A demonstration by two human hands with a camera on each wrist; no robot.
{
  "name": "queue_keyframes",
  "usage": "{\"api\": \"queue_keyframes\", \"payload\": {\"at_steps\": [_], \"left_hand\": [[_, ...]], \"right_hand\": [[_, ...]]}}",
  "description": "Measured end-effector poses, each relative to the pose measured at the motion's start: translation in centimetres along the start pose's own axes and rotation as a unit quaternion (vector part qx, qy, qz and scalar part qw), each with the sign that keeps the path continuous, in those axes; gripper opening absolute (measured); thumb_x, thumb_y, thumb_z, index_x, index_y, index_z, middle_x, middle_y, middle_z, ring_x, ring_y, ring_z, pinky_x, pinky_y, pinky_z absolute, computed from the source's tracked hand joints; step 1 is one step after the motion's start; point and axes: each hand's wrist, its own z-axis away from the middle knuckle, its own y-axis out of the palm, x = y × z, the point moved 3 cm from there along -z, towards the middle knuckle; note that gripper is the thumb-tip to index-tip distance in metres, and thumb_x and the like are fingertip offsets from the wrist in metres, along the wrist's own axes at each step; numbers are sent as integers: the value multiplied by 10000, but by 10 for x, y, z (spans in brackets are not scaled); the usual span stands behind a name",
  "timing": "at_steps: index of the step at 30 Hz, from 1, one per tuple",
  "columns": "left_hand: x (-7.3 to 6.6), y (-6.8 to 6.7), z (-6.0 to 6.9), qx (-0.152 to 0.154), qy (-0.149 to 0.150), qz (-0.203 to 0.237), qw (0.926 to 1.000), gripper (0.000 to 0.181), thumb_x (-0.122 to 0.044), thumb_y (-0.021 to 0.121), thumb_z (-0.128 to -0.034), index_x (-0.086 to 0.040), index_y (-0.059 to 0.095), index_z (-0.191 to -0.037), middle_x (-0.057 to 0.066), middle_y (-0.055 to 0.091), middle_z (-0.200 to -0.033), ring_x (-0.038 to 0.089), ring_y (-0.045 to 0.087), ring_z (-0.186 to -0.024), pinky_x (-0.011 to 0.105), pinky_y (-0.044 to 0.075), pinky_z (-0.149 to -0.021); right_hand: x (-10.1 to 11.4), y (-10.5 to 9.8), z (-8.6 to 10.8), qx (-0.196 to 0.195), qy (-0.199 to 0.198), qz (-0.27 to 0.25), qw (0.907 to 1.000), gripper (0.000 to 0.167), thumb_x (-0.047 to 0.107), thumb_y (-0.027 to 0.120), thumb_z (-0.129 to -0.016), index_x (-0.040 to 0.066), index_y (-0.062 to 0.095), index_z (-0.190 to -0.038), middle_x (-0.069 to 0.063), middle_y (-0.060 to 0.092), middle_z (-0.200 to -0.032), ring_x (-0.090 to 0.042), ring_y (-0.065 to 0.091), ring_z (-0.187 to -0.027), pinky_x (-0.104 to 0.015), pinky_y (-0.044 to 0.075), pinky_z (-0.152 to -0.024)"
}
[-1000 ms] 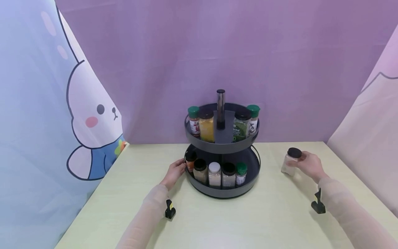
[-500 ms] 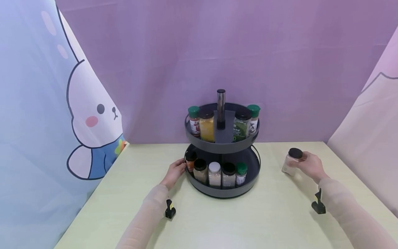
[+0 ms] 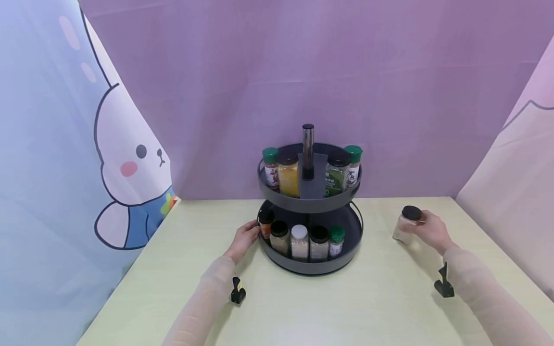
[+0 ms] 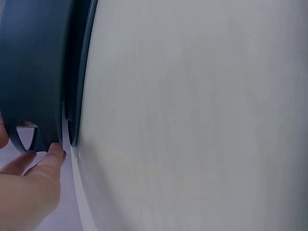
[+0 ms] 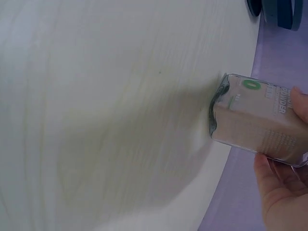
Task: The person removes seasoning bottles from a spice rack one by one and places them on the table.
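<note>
My right hand (image 3: 433, 232) grips a clear spice jar (image 3: 403, 228) of pale brown powder with a black lid, tilted, at the right of the table. In the right wrist view, thumb and fingers lie on opposite sides of the jar (image 5: 255, 118); whether its base touches the table I cannot tell. At centre stands a dark grey two-tier spice rack (image 3: 298, 205) with a central post. My left hand (image 3: 242, 241) holds the left rim of its lower tier. In the left wrist view, the fingertips touch the tier's wall (image 4: 33, 62) beside a cut-out, with the thumb partly out of frame.
On the upper tier stand green-capped bottles (image 3: 270, 168), a yellow jar (image 3: 288, 178) and a jar of green herbs (image 3: 335, 178). Several jars, one white-lidded (image 3: 299, 242), line the lower tier's front. Behind the pale table (image 3: 372, 307) hangs a purple curtain (image 3: 216, 96).
Between the earlier frames and now the jar in my right hand has shifted very slightly right. My left hand keeps its place on the rack.
</note>
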Motion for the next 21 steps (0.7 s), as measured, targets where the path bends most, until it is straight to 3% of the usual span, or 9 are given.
{"api": "queue_keyframes", "payload": {"at_steps": [21], "left_hand": [[-2,1,3,1,37,-30,10000,446,-83,395,-961,82,326,-1369,256,356,-1407,344,352,-1307,418,329,-1076]], "right_hand": [[6,-4,-2,218,-98,48,9997,687,296,654,-833,-176,361,-1237,-410,443,-1202,-526,472,-1069,-559,435,-853]]}}
